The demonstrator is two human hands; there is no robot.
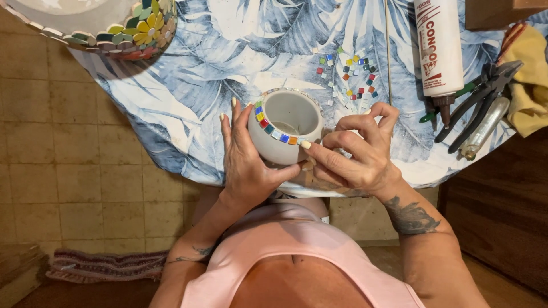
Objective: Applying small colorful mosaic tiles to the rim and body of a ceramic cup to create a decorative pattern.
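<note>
My left hand point(246, 159) cups a small round white pot point(285, 128) from the left and below, tilting it toward me. A row of small coloured square tiles point(273, 130) runs around the pot's rim. My right hand point(357, 151) has its forefinger tip pressed on the tile row at the pot's lower right edge. Several loose coloured tiles point(351, 77) lie scattered on the tablecloth just beyond the pot.
The table wears a blue and white leaf-print cloth point(228, 51). A white glue tube point(439, 48), dark nippers point(476, 105) and a yellow rag point(531, 80) lie at the right. A bowl with flower mosaic point(114, 28) sits at the top left. Tiled floor point(68, 159) lies left.
</note>
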